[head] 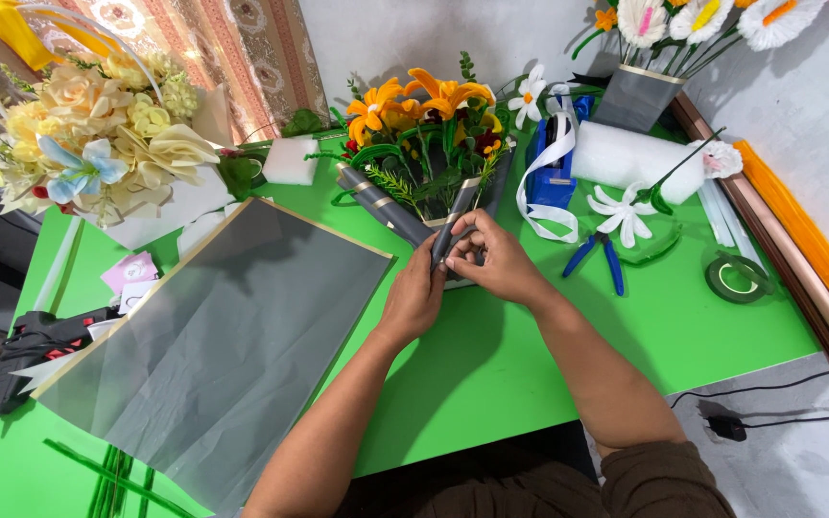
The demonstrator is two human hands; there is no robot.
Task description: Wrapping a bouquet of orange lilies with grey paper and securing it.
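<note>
left hand grip: closed on grey wrap of orange-flower bouquet | right hand grip: pinching same wrap | bouquet: lying mid green table, beside grey sheet, blue pliers near

Orange lily bouquet in my grip: artificial blooms with orange petals and yellow centres, mixed with green fern sprigs and small dark red buds, fanned upward toward the far edge of the green table. The stems are gathered in grey wrapping paper with a thin gold edge, folded into stiff pleats that flare left and right. The wrapped base points toward me, lying low on the table. My left hand and right hand pinch one dark pleat together at the base.
</note>
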